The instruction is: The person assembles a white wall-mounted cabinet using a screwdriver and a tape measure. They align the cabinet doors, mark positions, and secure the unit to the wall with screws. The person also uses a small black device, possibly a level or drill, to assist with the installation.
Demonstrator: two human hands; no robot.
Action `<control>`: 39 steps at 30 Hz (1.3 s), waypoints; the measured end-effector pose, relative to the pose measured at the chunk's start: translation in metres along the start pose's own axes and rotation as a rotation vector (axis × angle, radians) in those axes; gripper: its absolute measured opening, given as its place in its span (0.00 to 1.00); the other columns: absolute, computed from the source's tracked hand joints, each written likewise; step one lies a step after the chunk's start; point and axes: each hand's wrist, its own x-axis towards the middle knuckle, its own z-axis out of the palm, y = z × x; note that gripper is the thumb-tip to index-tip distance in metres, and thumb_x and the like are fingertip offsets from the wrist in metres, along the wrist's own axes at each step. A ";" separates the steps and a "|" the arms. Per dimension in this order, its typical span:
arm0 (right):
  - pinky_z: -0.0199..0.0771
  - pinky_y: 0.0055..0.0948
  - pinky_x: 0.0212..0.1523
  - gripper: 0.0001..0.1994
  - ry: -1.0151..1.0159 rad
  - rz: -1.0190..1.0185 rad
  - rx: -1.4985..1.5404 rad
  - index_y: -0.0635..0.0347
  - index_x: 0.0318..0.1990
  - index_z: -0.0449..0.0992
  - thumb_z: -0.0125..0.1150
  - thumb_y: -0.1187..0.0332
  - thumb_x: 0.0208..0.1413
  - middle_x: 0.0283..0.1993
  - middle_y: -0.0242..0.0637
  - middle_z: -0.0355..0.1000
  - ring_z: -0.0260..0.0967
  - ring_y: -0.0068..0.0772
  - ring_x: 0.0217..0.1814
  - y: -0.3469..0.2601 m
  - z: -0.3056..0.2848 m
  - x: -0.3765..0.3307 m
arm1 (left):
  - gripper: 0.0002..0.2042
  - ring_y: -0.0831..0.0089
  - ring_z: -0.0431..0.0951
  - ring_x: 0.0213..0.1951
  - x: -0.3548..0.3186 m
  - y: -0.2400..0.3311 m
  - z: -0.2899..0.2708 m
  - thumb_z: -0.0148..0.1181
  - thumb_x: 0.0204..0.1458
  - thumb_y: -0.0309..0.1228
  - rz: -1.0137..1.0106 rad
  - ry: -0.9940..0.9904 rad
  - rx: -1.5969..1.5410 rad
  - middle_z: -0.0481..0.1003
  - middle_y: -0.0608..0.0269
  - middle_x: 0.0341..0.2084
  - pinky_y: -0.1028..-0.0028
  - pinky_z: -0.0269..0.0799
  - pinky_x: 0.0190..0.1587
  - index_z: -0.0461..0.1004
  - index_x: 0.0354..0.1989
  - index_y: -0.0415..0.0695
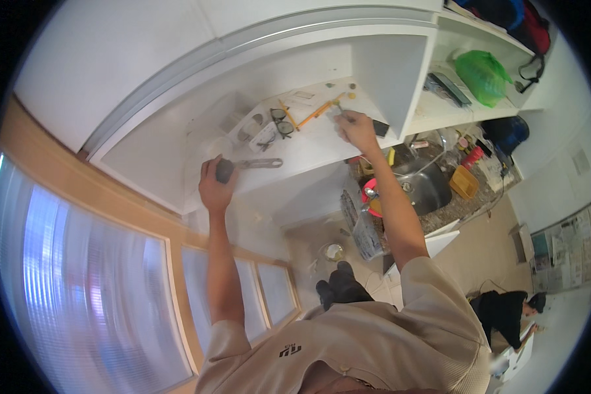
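The left hand (215, 184) is wrapped tight round the dark handle of a metal tool (253, 165), a flat silvery shaft that lies along the front of the white shelf (308, 148) and points toward the shelf's middle. The right hand (357, 127) is further along the same shelf, its fingers pinched narrow on something small and greenish (340, 107); what it is I cannot tell from here.

Between the two hands, on the shelf, lie a pair of dark-rimmed glasses (282, 122), an orange pencil (313, 115) lying slantwise, and a clear plastic tray (259, 131) with small bits in it. A few coin-like discs (350, 87) sit near the back of the shelf, beyond the right hand. A small black block (380, 127) rests at the shelf's right edge, just beside that hand.

In the next compartment to the right a bright green plastic bag (482, 75) sits bunched up, with a flat dark packet (448, 88) beside it. Below the right forearm is a steel sink (427, 186) set in a speckled counter, a yellow box (464, 182) and a red bottle (472, 157) standing beside it. Another person (505, 314) in dark clothes is bent over low at the far right.
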 end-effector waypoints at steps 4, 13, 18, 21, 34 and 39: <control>0.68 0.27 0.21 0.13 -0.021 -0.036 0.036 0.69 0.34 0.82 0.65 0.65 0.63 0.18 0.34 0.73 0.68 0.22 0.16 0.014 -0.004 0.007 | 0.25 0.53 0.82 0.48 0.001 0.007 0.002 0.77 0.48 0.40 -0.020 0.004 0.006 0.79 0.56 0.49 0.60 0.79 0.50 0.80 0.55 0.49; 0.67 0.25 0.21 0.12 -0.054 0.017 0.141 0.68 0.36 0.83 0.65 0.65 0.64 0.19 0.32 0.73 0.67 0.20 0.18 0.022 0.000 0.011 | 0.25 0.53 0.82 0.46 0.002 0.008 -0.003 0.77 0.48 0.41 -0.018 0.009 0.019 0.79 0.55 0.46 0.59 0.80 0.47 0.81 0.54 0.48; 0.65 0.24 0.20 0.12 -0.050 0.021 0.148 0.69 0.33 0.82 0.66 0.66 0.63 0.20 0.33 0.73 0.66 0.19 0.17 0.021 -0.002 0.011 | 0.25 0.53 0.82 0.46 0.002 0.008 -0.001 0.77 0.48 0.42 -0.022 0.007 0.018 0.79 0.56 0.47 0.60 0.80 0.47 0.81 0.54 0.47; 0.64 0.24 0.20 0.13 -0.054 0.033 0.169 0.69 0.33 0.81 0.66 0.66 0.64 0.20 0.32 0.72 0.66 0.19 0.17 0.015 0.000 0.008 | 0.25 0.54 0.82 0.46 0.001 0.007 -0.002 0.77 0.47 0.42 -0.039 0.007 0.001 0.79 0.56 0.47 0.60 0.80 0.48 0.81 0.54 0.47; 0.60 0.25 0.19 0.14 -0.074 -0.025 0.129 0.65 0.29 0.76 0.65 0.66 0.65 0.20 0.32 0.70 0.63 0.20 0.17 0.018 0.000 0.008 | 0.26 0.57 0.83 0.46 -0.001 0.007 -0.010 0.77 0.46 0.43 -0.075 -0.014 0.004 0.80 0.59 0.48 0.61 0.81 0.48 0.81 0.55 0.51; 0.58 0.22 0.19 0.12 -0.114 -0.046 0.146 0.61 0.33 0.76 0.63 0.64 0.68 0.21 0.28 0.67 0.61 0.18 0.19 0.017 -0.002 0.007 | 0.26 0.57 0.82 0.52 -0.005 -0.005 -0.006 0.75 0.46 0.45 -0.006 0.068 0.010 0.80 0.61 0.51 0.61 0.80 0.54 0.82 0.54 0.52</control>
